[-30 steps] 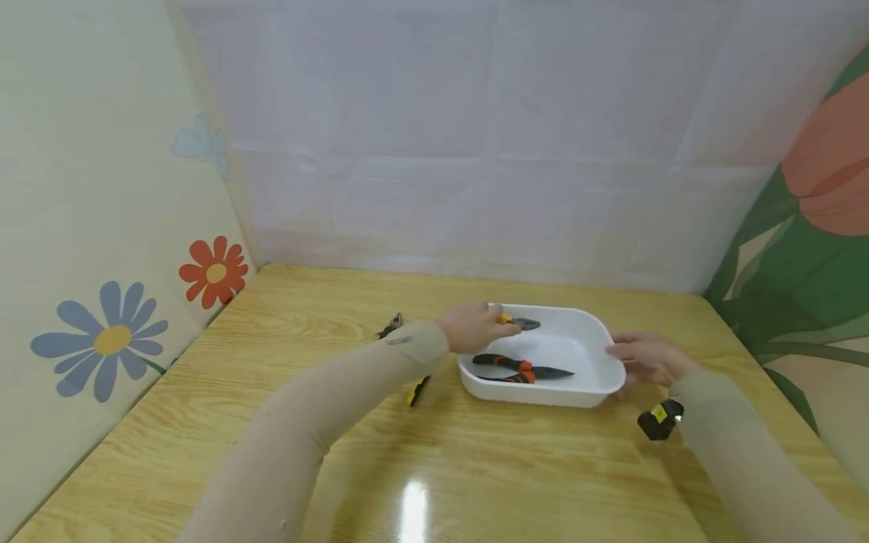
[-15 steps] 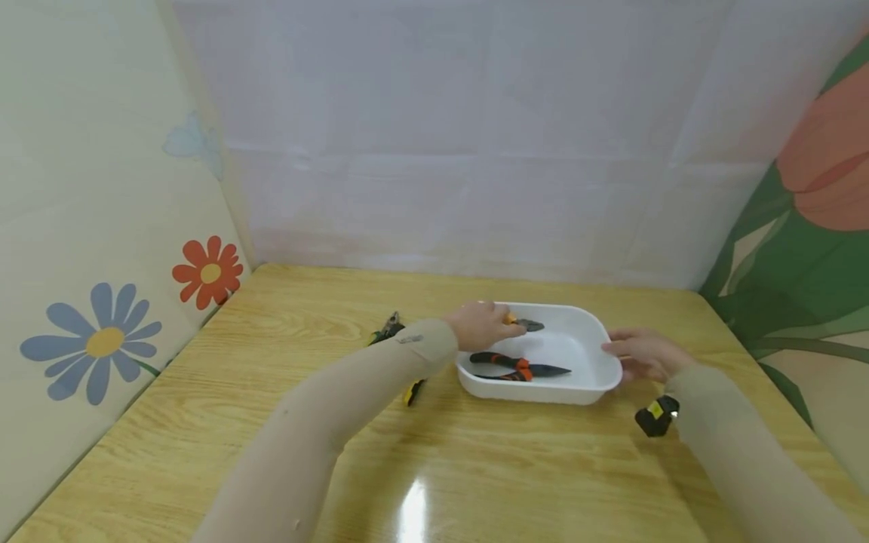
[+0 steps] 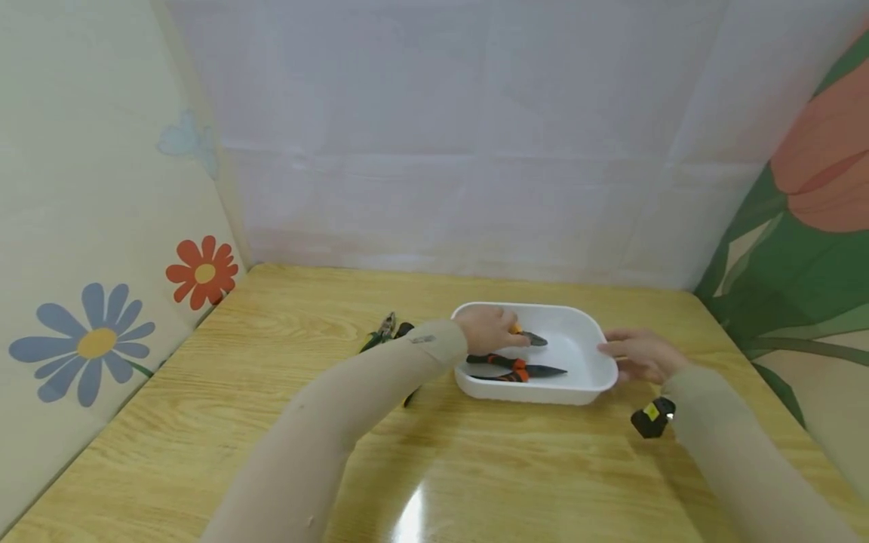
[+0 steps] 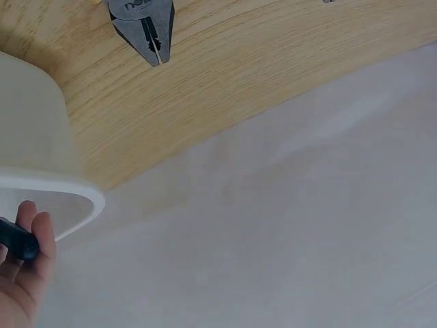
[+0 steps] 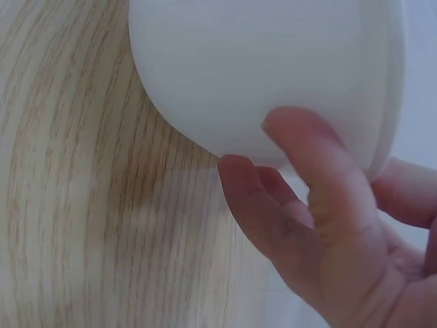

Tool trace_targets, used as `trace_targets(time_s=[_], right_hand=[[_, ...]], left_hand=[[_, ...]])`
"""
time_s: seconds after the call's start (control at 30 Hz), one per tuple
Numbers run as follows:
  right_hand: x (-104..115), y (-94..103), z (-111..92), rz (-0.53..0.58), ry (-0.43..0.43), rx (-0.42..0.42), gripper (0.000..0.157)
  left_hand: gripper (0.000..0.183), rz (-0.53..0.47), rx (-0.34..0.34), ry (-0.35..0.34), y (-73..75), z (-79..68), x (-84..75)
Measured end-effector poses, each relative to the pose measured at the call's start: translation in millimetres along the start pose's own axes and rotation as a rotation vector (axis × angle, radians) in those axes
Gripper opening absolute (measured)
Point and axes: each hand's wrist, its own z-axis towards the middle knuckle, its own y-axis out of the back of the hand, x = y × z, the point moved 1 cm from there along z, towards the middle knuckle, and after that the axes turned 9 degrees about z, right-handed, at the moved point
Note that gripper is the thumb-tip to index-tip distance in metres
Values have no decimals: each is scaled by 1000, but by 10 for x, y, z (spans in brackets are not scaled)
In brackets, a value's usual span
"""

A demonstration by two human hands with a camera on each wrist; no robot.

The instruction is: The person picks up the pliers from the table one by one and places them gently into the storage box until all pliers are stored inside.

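Note:
My left hand (image 3: 485, 327) reaches over the left end of a white tray (image 3: 591, 396) and holds pliers with yellow-orange handles (image 3: 535, 338), their grey jaws pointing right, low inside the tray. In the left wrist view, a dark handle end (image 4: 23, 242) shows between the fingers. Nearer the front wall lie black-and-orange long-nose pliers (image 3: 523, 370). At the tray's right end, my right hand (image 3: 641, 356) holds the wall and rim. The right wrist view shows its fingertips (image 5: 293, 123) against the outer wall, with one digit behind the rim.
A black-and-yellow tape measure (image 3: 652, 418) sits beside the right sleeve. Pliers with green-and-black handles (image 3: 377, 333) lie left of the tray, by a dark tool (image 3: 404, 329) partly under the left sleeve. A white backdrop (image 3: 434, 188) closes the table's far edge.
My left hand has moved right and slightly nearer over the tray, carrying the yellow-handled pliers lower into it. The right hand stays at the tray's end. The head view has shifted slightly.

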Motion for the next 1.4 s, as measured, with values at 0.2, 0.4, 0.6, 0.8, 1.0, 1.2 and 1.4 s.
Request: trace_targets(time_s=[0.2, 0.4, 0.6, 0.8, 1.0, 1.2, 1.4], right_hand=[[-26, -11, 17, 15, -2, 4, 63], [-15, 2, 9, 16, -3, 6, 62], [-13, 25, 9, -6, 7, 19, 62], [-11, 22, 14, -27, 4, 16, 64], [-27, 12, 14, 5, 6, 15, 63], [-20, -22, 24, 25, -16, 5, 65], [-14, -14, 28, 4, -14, 10, 66]], left_hand=[[70, -22, 46, -11, -42, 34, -22], [69, -35, 25, -52, -74, 69, -31], [64, -53, 14, -67, -82, 119, -32], [63, -106, 74, -57, -65, 172, -16], [51, -195, 23, -1, -154, 235, -26], [52, -231, 73, -28, -236, 262, -22], [51, -245, 43, 18, -325, 228, 5]])
